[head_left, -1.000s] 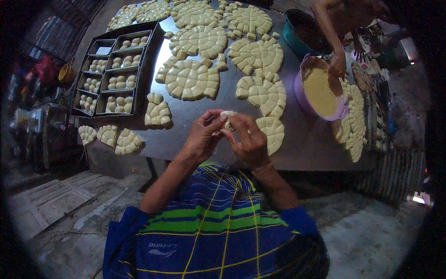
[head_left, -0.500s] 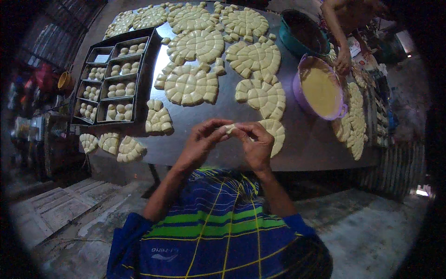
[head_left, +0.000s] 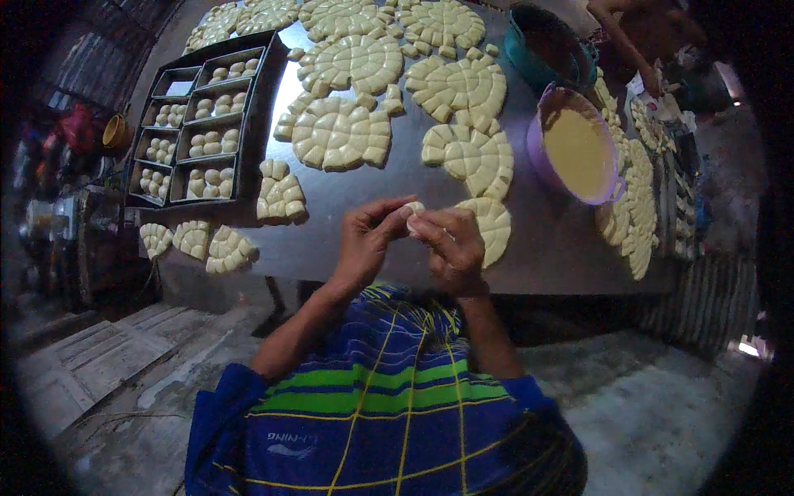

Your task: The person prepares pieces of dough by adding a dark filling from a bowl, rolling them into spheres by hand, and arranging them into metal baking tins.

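Observation:
Between my fingertips, over the near edge of the dark table (head_left: 331, 263), is a small pale piece of dough (head_left: 414, 208). My left hand (head_left: 369, 241) pinches it from one side with thumb and fingers. From the other side my right hand (head_left: 451, 246) grips it, its fingers curled around. Just beyond my right hand lies a scored half-round of dough (head_left: 490, 230). Straight ahead, a large round of dough cut into segments (head_left: 339, 134) rests on the table. A smaller cut slab (head_left: 279, 195) lies left of my hands.
At left stands a black divided tray (head_left: 175, 202) with dough balls in its compartments. Three dough wedges (head_left: 192, 238) lie at the near left edge. On the right are a purple tub (head_left: 538, 157) of yellowish contents and a green tub (head_left: 519, 58). Another person's arm (head_left: 633, 54) reaches in at far right.
My fingers have turned and closed more tightly around the dough piece, which now stands more upright. The other person's hand has moved away from the purple tub's rim.

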A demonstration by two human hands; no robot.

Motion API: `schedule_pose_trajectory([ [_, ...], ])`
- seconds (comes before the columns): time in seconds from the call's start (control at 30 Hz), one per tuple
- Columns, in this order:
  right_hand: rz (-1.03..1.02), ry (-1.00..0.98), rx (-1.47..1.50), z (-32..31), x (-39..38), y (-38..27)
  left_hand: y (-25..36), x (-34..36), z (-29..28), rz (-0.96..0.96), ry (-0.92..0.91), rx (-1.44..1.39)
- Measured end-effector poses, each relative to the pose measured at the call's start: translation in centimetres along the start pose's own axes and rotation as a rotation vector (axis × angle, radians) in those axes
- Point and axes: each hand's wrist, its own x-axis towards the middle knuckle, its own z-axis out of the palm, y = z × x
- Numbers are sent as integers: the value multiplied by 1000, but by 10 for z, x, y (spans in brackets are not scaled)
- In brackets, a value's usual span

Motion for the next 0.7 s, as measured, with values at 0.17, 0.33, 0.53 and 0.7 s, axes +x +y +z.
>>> schedule_pose_trajectory([
  [0.17,292,-2,58,0,8,-9,7,-3,-7,36,-130,118],
  [0.33,494,11,180,1,13,-9,5,-4,-12,1,-194,120],
  [0.53,580,-166,320,-3,16,0,-5,2,-18,-11,-97,227],
  [0.7,790,-254,507,7,6,17,-18,2,-22,57,-81,95],
])
